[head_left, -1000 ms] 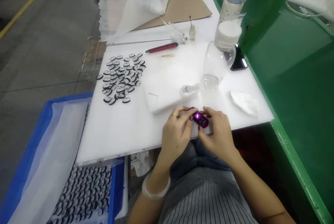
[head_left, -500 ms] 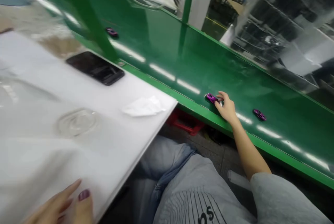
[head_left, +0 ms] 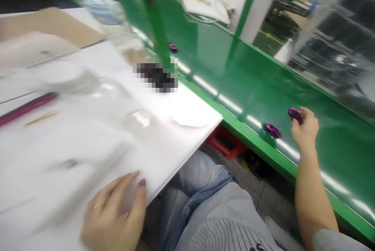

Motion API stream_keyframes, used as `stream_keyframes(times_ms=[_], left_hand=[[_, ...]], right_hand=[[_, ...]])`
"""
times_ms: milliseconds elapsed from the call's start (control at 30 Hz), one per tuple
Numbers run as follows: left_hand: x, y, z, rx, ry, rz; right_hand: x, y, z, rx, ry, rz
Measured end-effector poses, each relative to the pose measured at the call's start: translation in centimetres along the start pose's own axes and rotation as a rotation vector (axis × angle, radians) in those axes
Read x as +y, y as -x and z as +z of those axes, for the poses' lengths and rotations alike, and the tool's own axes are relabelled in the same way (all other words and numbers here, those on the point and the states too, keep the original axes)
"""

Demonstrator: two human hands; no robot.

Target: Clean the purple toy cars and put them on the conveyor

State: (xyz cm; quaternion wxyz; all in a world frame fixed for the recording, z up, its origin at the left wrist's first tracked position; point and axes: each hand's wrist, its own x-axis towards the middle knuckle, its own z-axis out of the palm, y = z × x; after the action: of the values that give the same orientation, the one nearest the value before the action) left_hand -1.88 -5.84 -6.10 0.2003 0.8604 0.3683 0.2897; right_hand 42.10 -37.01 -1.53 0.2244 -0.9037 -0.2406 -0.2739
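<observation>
At the right, my right hand (head_left: 306, 130) grips a small shiny purple toy car (head_left: 293, 114) between thumb and fingers, over the green conveyor belt (head_left: 252, 91). Whether that car touches the belt I cannot tell. A second purple toy car (head_left: 273, 130) lies on the belt just left of the hand, near its close edge. Farther up the belt sits another purple toy car (head_left: 172, 47), beside the green post. My left hand (head_left: 114, 212) is over the white table (head_left: 158, 165) near its edge, thumb and fingers apart, holding nothing; it is slightly blurred.
A dark, pixelated object (head_left: 156, 76) lies at the table's far edge by the green post (head_left: 159, 28). Clear plastic pieces (head_left: 139, 120), a pink-and-black stick-like tool (head_left: 27, 108) and brown cardboard (head_left: 58, 24) are on the table. A red crate (head_left: 227, 143) stands below the belt.
My right hand has let go of one purple car, left on the belt, and moved right to grip another. My left hand has come farther into view. The camera view has shifted left.
</observation>
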Motion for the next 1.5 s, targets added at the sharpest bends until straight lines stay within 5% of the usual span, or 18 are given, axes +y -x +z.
stream_keyframes(times_ms=[100, 200, 267, 333, 467, 600, 733, 833, 900, 967, 1100, 1233, 1333, 1500], left_hand=[[3.8, -0.5, 0.1, 0.055, -0.135, -0.061], [4.3, 0.0, -0.2, 0.089, -0.136, -0.142], [4.1, 1.0, -0.4, 0.13, -0.134, -0.164], [4.1, 1.9, -0.2, 0.168, -0.126, -0.152], [4.8, 2.5, 1.1, 0.296, -0.084, -0.145], [5.2, 1.5, 1.0, 0.184, 0.059, -0.077], [4.2, -0.6, -1.0, -0.013, 0.084, -0.029], [3.5, -2.0, -1.5, -0.122, 0.058, 0.026], [3.3, -2.6, -1.1, -0.105, 0.068, 0.028], [3.5, -2.8, -0.5, -0.033, 0.073, -0.001], [4.1, -3.2, 0.2, 0.051, 0.127, -0.101], [4.4, -3.5, 0.0, 0.079, 0.182, -0.174], [4.5, -3.5, 0.0, 0.088, 0.194, -0.196], [4.5, -3.4, 0.3, 0.107, 0.192, -0.2]], right_hand=[[-15.5, -0.7, 5.2, -0.188, -0.36, -0.446], [-29.4, 3.9, 6.2, -0.643, -0.837, -1.155], [-34.4, 7.1, 5.8, -0.823, -0.999, -1.324], [-36.8, 8.8, 5.9, -0.861, -1.128, -1.186], [-39.9, 8.2, 7.2, -0.697, -1.239, -0.651], [-42.8, 6.5, 7.1, -0.921, -1.241, -0.771], [-42.5, 5.7, 5.7, -1.173, -1.365, -0.766], [-40.1, 6.2, 5.3, -1.057, -1.513, -0.566], [-38.3, 6.9, 5.7, -0.918, -1.513, -0.398], [-36.8, 7.5, 6.2, -0.93, -1.447, -0.308], [-35.6, 7.5, 6.4, -1.143, -1.601, -0.345], [-35.7, 7.0, 6.4, -0.993, -1.67, -0.308], [-35.6, 6.9, 6.6, -1.103, -1.522, -0.364], [-35.4, 6.6, 6.0, -1.178, -1.755, -0.302]])
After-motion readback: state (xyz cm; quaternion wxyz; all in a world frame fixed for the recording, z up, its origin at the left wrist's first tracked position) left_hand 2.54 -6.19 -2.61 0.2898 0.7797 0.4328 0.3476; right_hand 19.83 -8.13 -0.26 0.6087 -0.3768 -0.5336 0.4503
